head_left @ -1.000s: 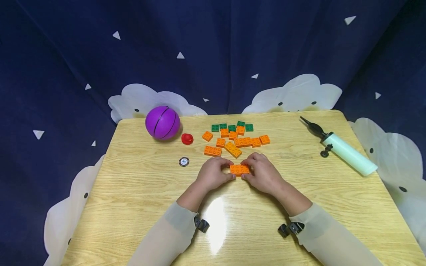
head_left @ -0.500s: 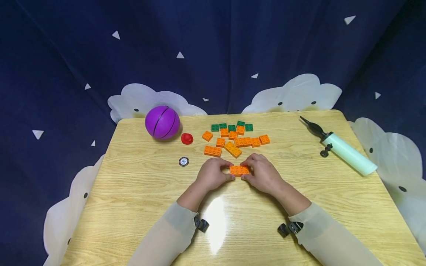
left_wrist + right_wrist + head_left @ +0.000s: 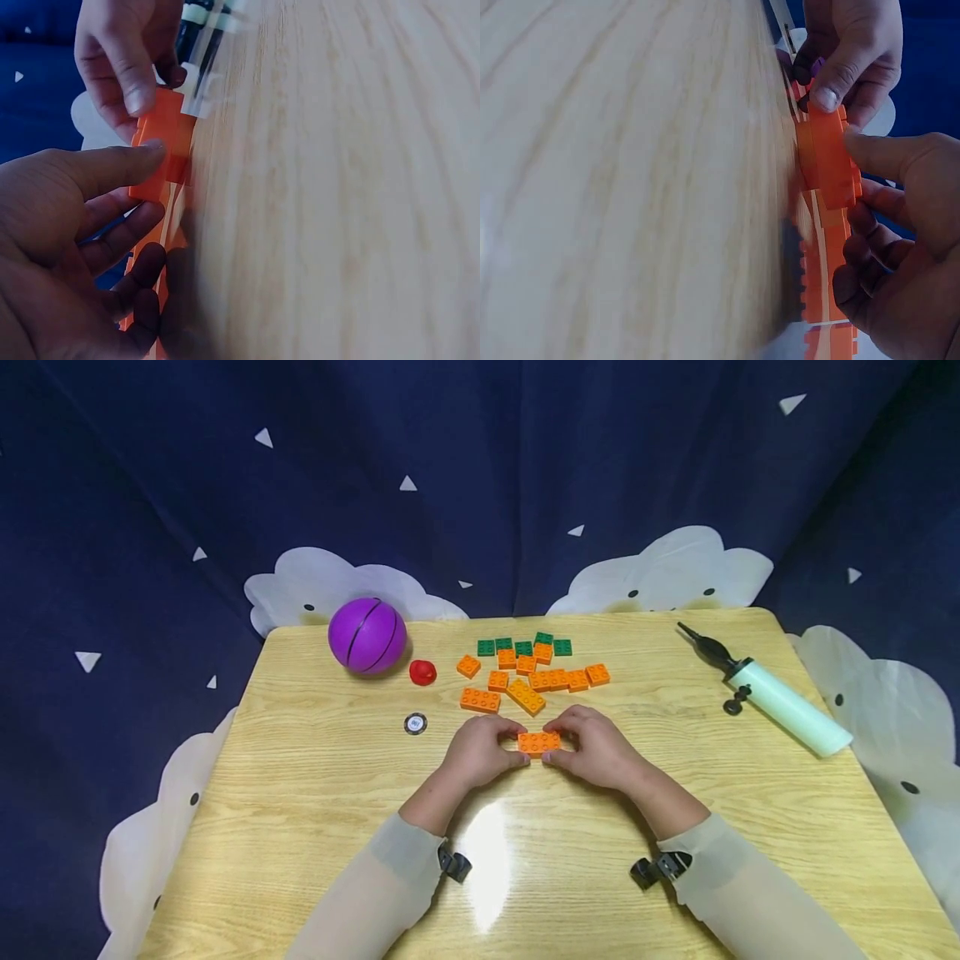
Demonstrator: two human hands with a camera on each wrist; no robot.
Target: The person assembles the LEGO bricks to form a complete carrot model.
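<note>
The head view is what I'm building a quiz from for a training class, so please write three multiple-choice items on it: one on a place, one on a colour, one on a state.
1. Where does the ball lie on the table?
A. far left corner
B. near right corner
C. between the hands

2. What colour is the brick that the hands hold?
A. green
B. orange
C. purple

3. How is that brick held?
A. it lies loose, untouched
B. the left hand alone lifts it high
C. the left hand and the right hand pinch its ends

Answers:
1 A, it sits at the far left, beside the small red piece.
2 B, it matches the orange ones in the pile of bricks behind it.
3 C, fingers of both hands close on it low over the table.
</note>
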